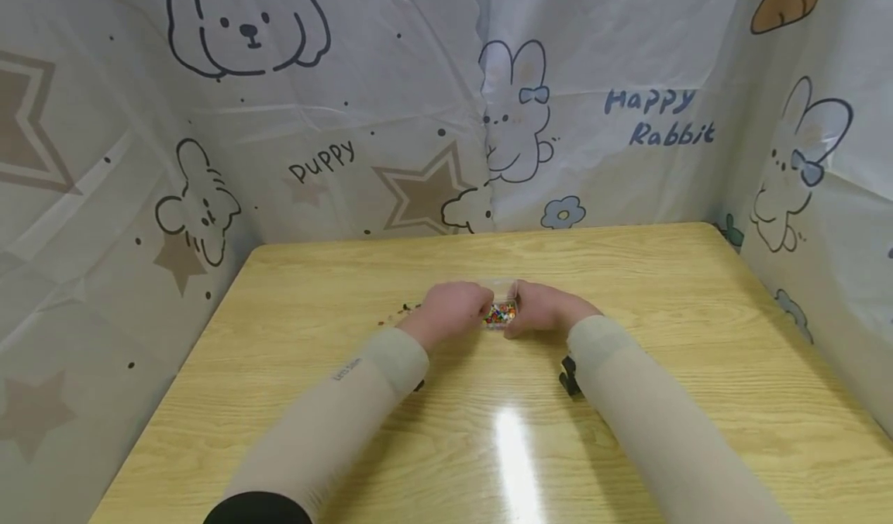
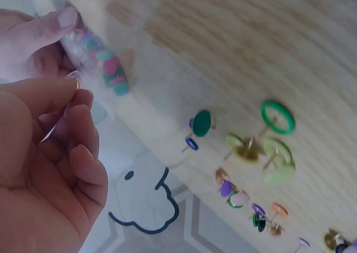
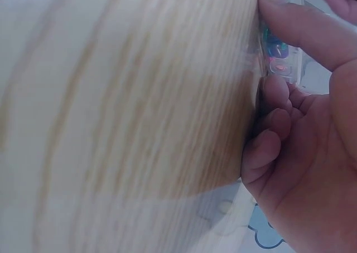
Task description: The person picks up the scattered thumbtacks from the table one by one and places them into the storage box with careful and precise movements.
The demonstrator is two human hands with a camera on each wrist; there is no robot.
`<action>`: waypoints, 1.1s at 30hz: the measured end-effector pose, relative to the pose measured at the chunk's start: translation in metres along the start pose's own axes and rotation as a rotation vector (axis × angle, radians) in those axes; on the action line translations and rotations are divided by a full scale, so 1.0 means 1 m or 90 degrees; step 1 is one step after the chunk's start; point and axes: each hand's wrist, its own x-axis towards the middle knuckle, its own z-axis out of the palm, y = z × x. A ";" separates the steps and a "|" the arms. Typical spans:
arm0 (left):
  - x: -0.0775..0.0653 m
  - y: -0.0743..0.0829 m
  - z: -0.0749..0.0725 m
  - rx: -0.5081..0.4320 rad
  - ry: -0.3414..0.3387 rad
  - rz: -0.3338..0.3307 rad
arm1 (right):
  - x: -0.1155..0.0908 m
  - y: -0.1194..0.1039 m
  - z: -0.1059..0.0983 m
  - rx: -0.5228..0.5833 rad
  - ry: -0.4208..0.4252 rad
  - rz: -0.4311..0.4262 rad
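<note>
A small clear plastic box [image 3: 296, 61] full of colourful thumbtacks [image 1: 498, 315] sits on the table, its clear lid [image 1: 499, 284] raised at the back. My right hand [image 1: 547, 307] grips the box at its right side, with the thumb on the near side. At the box's left edge is my left hand [image 1: 456, 307]; its thumb and forefinger pinch a thumbtack [image 2: 77, 86], of which only a gold edge shows. Several loose thumbtacks, among them a green ring-shaped one [image 2: 278, 117] and a dark green one [image 2: 201, 123], lie on the table to the left of the box.
The wood-grain table [image 1: 314, 276] reaches back to a white curtain [image 1: 412, 105] printed with cartoon animals, which also hangs along both sides. Dark wrist gear [image 1: 570, 377] shows beneath the right sleeve. Light glares off the table in front.
</note>
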 end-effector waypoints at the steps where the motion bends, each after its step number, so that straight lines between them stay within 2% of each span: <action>1: 0.001 0.001 0.002 0.007 -0.002 -0.001 | 0.000 0.000 0.000 -0.001 0.000 0.002; 7: 0.002 0.003 0.010 0.032 -0.023 0.014 | -0.001 0.000 0.001 0.003 -0.001 0.001; 10: -0.001 0.000 0.008 0.001 -0.021 0.016 | -0.003 -0.001 0.000 0.000 0.003 -0.007; 12: -0.003 -0.005 0.005 -0.048 -0.019 0.008 | -0.003 -0.002 -0.001 -0.003 0.007 -0.012; 16: -0.009 -0.023 -0.004 -0.114 -0.006 -0.044 | -0.002 -0.001 0.000 0.003 0.007 -0.019; 20: -0.016 -0.049 -0.012 -0.107 0.019 -0.125 | -0.001 0.000 0.000 0.015 0.000 -0.015; 24: -0.024 -0.076 -0.012 -0.115 0.038 -0.185 | -0.002 0.000 0.000 0.011 0.002 0.002; 28: -0.032 -0.094 -0.004 -0.133 0.013 -0.221 | -0.002 0.000 0.001 0.015 0.002 0.006; 33: -0.038 -0.103 0.004 -0.133 -0.038 -0.242 | -0.001 0.001 0.001 0.029 0.003 0.010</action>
